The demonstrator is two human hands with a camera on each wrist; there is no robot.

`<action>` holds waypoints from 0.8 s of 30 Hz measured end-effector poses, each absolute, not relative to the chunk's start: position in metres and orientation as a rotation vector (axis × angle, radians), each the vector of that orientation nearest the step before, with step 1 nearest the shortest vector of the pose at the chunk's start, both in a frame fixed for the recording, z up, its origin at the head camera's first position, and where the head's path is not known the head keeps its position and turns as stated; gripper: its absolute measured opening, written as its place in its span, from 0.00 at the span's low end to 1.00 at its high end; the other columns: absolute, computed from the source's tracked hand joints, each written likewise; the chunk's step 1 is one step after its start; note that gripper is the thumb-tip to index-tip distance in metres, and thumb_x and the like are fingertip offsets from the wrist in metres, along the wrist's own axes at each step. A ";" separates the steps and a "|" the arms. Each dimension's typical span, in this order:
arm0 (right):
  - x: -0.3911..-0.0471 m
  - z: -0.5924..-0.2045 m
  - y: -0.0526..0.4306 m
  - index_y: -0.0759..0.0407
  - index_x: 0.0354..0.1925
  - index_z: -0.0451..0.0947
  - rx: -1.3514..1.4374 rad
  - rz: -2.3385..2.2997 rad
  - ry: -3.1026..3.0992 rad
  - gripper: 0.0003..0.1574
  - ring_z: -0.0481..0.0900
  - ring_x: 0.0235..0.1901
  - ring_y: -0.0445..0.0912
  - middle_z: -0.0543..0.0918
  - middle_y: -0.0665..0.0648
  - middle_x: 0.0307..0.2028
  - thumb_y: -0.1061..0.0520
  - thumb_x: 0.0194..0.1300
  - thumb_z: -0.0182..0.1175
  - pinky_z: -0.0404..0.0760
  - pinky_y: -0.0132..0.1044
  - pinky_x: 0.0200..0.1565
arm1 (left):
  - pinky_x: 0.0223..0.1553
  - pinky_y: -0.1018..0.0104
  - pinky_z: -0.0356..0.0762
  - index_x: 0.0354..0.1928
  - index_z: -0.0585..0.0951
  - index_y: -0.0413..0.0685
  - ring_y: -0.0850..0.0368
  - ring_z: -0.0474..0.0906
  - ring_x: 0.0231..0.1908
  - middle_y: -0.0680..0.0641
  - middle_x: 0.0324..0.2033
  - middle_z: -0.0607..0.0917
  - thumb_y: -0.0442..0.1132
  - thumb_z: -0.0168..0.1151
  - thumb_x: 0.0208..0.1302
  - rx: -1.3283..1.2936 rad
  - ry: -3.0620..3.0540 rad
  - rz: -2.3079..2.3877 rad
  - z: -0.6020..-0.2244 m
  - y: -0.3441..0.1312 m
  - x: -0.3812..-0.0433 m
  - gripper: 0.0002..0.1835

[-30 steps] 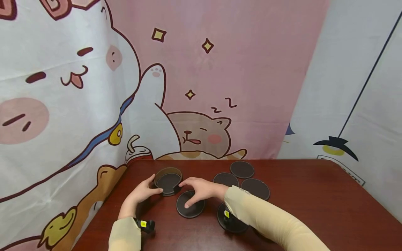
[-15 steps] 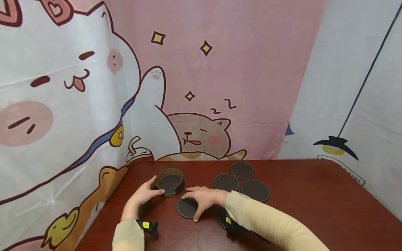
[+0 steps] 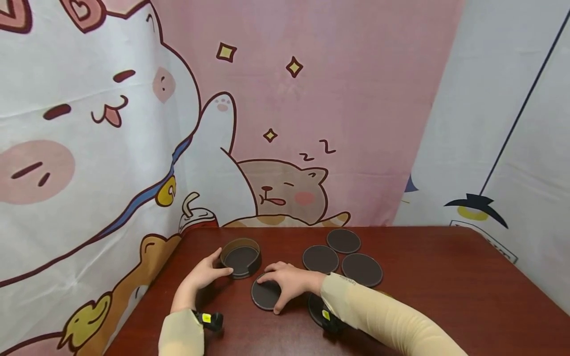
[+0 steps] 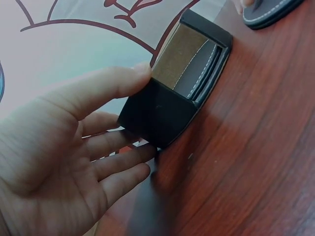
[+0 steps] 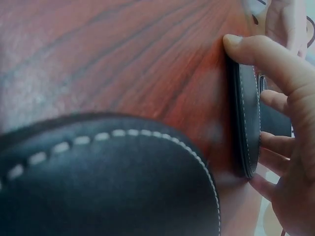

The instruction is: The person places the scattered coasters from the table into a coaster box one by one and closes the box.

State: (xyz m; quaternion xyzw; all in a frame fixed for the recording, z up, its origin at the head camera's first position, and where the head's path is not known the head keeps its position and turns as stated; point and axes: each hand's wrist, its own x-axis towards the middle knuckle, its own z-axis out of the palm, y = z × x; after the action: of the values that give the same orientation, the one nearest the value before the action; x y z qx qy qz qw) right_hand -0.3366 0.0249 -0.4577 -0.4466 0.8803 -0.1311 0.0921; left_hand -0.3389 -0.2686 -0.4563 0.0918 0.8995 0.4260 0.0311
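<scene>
While half-spread left grip [image 3: 204, 273] holds round holder [image 3: 255, 265], wide-spread right grip [image 3: 289, 281] pinches coaster [image 3: 263, 296]

Coasters [image 3: 362, 270] and holder [image 3: 254, 267] on table [image 3: 445, 284]

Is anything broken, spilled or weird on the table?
Nothing looks broken or spilled. The round, black leather-look holder has a gap in its wall, but the edges look neat, probably made that way. Round, black leather-look coasters lie spread across the reddish-brown wooden table.
</scene>
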 end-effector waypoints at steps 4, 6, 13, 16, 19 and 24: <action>-0.339 -0.458 0.027 0.39 0.65 0.72 -1.339 -0.428 2.607 0.50 0.63 0.63 0.48 0.67 0.55 0.65 0.41 0.42 0.78 0.67 0.41 0.58 | 0.63 0.42 0.59 0.73 0.53 0.31 0.36 0.62 0.66 0.28 0.67 0.63 0.44 0.70 0.58 0.290 2.767 1.326 -0.458 -0.269 -0.341 0.49; -0.341 -0.457 0.028 0.39 0.65 0.72 -1.345 -0.450 2.603 0.50 0.63 0.63 0.49 0.67 0.56 0.65 0.42 0.42 0.78 0.68 0.39 0.58 | 0.63 0.42 0.59 0.73 0.52 0.30 0.35 0.62 0.66 0.28 0.67 0.62 0.44 0.70 0.58 0.298 2.771 1.320 -0.459 -0.269 -0.342 0.49; -0.348 -0.442 0.034 0.41 0.63 0.74 -1.335 -0.566 2.625 0.49 0.62 0.64 0.50 0.65 0.60 0.66 0.43 0.41 0.78 0.69 0.41 0.57 | 0.64 0.42 0.59 0.72 0.53 0.30 0.35 0.63 0.65 0.28 0.67 0.63 0.44 0.70 0.58 0.304 2.757 1.320 -0.454 -0.268 -0.340 0.49; -0.350 -0.435 0.037 0.42 0.62 0.75 -1.345 -0.595 2.630 0.48 0.61 0.65 0.52 0.65 0.61 0.67 0.43 0.41 0.78 0.69 0.42 0.57 | 0.63 0.43 0.60 0.72 0.53 0.29 0.35 0.63 0.65 0.28 0.66 0.63 0.42 0.68 0.60 0.309 2.746 1.328 -0.453 -0.269 -0.338 0.48; -0.352 -0.429 0.039 0.43 0.62 0.75 -1.344 -0.609 2.639 0.48 0.61 0.65 0.52 0.65 0.61 0.67 0.43 0.40 0.78 0.68 0.41 0.58 | 0.63 0.43 0.60 0.72 0.52 0.27 0.35 0.64 0.65 0.27 0.66 0.63 0.41 0.68 0.60 0.325 2.723 1.352 -0.452 -0.270 -0.336 0.47; -0.353 -0.419 0.041 0.42 0.62 0.75 -1.327 -0.607 2.651 0.48 0.60 0.65 0.51 0.64 0.59 0.67 0.43 0.40 0.78 0.69 0.41 0.57 | 0.63 0.43 0.60 0.72 0.52 0.28 0.34 0.63 0.65 0.27 0.66 0.62 0.41 0.68 0.60 0.330 2.713 1.371 -0.454 -0.271 -0.336 0.47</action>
State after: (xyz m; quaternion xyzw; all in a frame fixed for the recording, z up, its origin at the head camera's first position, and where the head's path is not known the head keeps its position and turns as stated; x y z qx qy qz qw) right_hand -0.3531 0.0409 -0.4190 -0.4377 0.8746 -0.2003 0.0578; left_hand -0.3356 -0.2715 -0.4535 0.1077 0.8865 0.4481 0.0420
